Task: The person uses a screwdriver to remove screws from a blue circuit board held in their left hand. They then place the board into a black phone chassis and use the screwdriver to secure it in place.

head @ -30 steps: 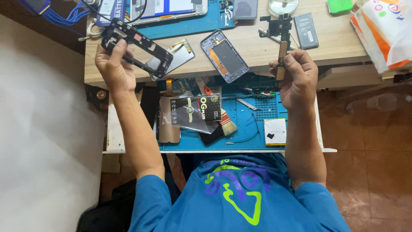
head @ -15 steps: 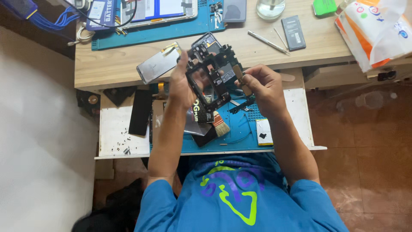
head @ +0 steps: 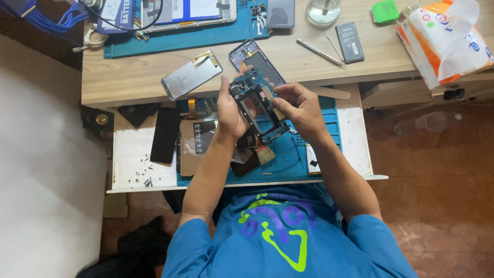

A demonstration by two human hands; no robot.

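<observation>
A black phone frame with a blue circuit board [head: 259,105] is held over the open drawer. My left hand [head: 230,113] grips its left side. My right hand [head: 298,107] pinches its upper right edge with the fingertips. Just behind the hands, on the wooden desk [head: 139,77], lie a silver screen panel [head: 191,75] and a dark phone back housing [head: 248,53]. Under the hands a small brush [head: 263,153] rests on a blue mat [head: 288,159] in the drawer.
The white drawer tray [head: 131,154] holds a black phone [head: 165,135], a brown card packet [head: 193,146] and loose screws. On the desk are metal tweezers [head: 320,52], a black battery [head: 350,42], a glass dish [head: 323,10], a green pad [head: 385,10], a plastic bag [head: 445,38] and a blue work mat [head: 180,36].
Both hands came down from the desk and together over the drawer. The left hand brought the frame along, and the right hand left the desk's right side and now pinches the frame.
</observation>
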